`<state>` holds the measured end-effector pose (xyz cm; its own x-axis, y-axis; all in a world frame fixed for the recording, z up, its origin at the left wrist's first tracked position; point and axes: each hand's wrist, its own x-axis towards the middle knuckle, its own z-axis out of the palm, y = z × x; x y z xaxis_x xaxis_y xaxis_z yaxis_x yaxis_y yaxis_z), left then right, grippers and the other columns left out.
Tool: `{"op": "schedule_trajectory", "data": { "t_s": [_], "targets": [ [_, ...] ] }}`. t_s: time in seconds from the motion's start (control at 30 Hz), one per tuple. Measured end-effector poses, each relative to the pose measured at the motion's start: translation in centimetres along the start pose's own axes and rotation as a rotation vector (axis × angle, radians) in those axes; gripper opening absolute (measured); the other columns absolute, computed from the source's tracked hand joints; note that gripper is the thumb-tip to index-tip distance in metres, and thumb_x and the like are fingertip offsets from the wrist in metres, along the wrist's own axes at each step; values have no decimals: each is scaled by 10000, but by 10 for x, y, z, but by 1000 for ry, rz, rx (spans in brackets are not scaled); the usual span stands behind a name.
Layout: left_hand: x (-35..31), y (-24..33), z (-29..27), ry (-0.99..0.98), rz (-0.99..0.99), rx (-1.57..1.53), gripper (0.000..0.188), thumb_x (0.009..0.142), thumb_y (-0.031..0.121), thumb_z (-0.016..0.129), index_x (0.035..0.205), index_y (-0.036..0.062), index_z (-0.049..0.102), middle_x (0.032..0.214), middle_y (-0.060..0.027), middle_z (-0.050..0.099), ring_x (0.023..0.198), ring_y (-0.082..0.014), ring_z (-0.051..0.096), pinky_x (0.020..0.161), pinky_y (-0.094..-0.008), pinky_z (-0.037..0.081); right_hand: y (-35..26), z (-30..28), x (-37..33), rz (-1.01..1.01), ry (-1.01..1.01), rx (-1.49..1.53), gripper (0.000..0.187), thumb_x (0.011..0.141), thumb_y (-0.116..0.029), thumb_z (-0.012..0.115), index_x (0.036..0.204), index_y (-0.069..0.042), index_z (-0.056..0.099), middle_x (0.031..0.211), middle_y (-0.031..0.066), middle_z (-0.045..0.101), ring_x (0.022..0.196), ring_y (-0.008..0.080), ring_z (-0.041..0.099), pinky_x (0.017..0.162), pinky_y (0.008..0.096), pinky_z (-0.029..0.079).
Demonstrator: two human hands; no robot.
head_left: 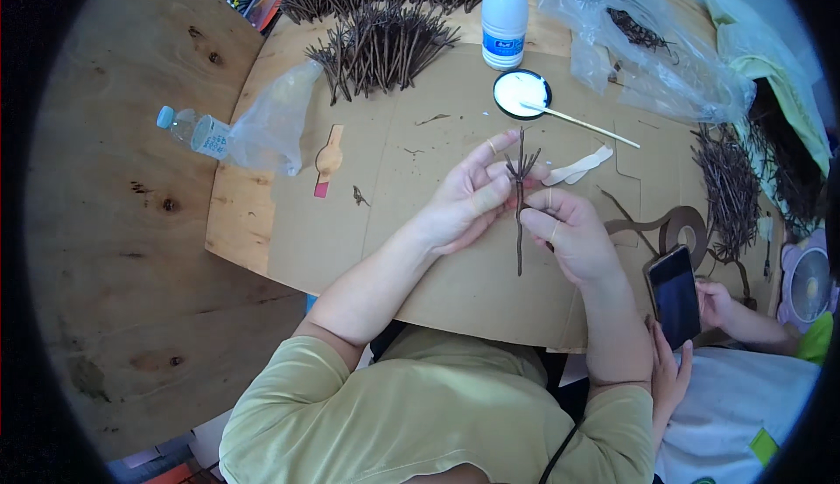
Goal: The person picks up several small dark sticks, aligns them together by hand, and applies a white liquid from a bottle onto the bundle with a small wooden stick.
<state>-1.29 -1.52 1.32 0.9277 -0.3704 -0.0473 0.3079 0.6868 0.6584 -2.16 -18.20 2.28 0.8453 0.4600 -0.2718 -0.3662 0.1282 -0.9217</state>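
A thin brown branched stem (521,188) stands nearly upright between my hands, with several short twigs fanning out around its upper part. My left hand (468,199) holds it from the left near the fan of twigs, the index finger stretched up alongside and the thumb bent in. Just below the fan, my right hand (567,232) pinches the stem between thumb and fingers. The stem's lower end hangs free over the cardboard sheet (394,230). Thin bands ring some fingers. What lies behind the fingers is hidden.
Bundles of brown twig stems (381,51) stand at the back. A white bottle (505,16), a dish of white paste (522,94) with a stick (586,125), and a brown tape roll (684,228) are nearby. At right, another person's hands hold a phone (672,296).
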Motion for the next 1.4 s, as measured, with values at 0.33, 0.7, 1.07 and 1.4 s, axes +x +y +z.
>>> {"op": "schedule_trajectory", "data": {
  "t_s": [0.33,0.7,1.07,1.4],
  "targets": [
    [1,3,-27,54,-19,359,323,802,-7,601,1107,6,496,833,-8,571,762,-65,559,716,-206,463,-1,0,0,12,24,-308,194,829,-134,586,955,12,590,767,-8,572,693,44,503,613,203,415],
    [-8,2,-9,-168,-21,13,638,769,166,680,1292,46,336,868,-34,530,791,-108,515,721,-222,429,-4,-2,-9,103,-106,-85,221,833,-192,597,976,-24,595,750,-11,563,668,55,503,603,195,411],
    [-5,1,-9,-259,-2,-81,720,744,213,706,1316,66,294,831,-19,511,808,-127,508,700,-280,451,5,6,-1,163,-280,344,158,847,-184,578,895,-33,587,744,-30,538,629,41,466,570,171,363],
    [-5,-2,-25,3,-140,68,268,828,184,616,1039,73,492,857,-28,568,764,-109,550,686,-275,470,17,15,1,-147,112,-251,148,833,-130,588,912,-6,593,744,-16,552,637,52,460,579,191,377]
  ]
}}
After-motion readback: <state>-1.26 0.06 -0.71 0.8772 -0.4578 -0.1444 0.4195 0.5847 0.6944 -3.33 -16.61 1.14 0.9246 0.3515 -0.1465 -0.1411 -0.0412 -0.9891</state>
